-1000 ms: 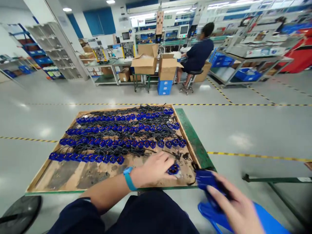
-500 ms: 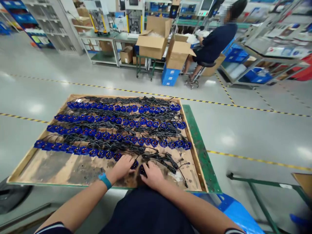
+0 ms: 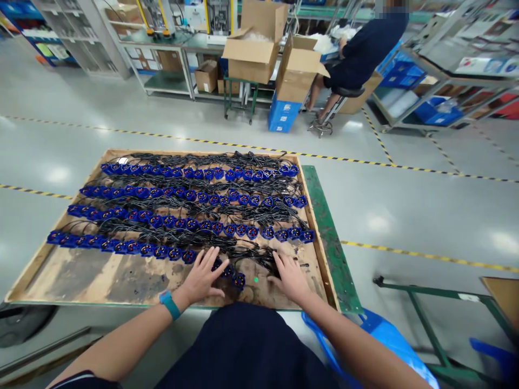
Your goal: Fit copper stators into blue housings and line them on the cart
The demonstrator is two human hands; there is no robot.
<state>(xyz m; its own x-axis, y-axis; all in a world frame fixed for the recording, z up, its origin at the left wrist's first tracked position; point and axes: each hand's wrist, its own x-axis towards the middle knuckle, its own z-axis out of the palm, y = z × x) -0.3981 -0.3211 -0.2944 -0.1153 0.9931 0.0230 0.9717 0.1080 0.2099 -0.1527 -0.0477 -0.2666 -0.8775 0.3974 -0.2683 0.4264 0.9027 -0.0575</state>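
Note:
My left hand [image 3: 201,278] lies with its fingers spread at the near end of the front row, its fingertips by blue round parts with coloured wires inside. One such blue part [image 3: 239,280] sits just right of it, apart from the hand. My right hand [image 3: 291,276] has its fingers stretched out, with the fingertips on or beside a bundle of black cables [image 3: 256,255]. Part of that bundle is hidden under the hand. Several rows of blue parts, each with black cables behind, lie in a shallow wooden tray [image 3: 133,281].
The tray rests on a green board [image 3: 334,243]. A blue plastic thing [image 3: 389,346] is below its right corner, with a green metal frame [image 3: 425,324] farther right. Beyond the floor tape, a person [image 3: 360,59] sits on a stool near open cardboard boxes [image 3: 249,56].
My right hand has moved off the blue part and rightward to the cables. My left hand has spread its fingers and shifted slightly left. The view has tilted down a little.

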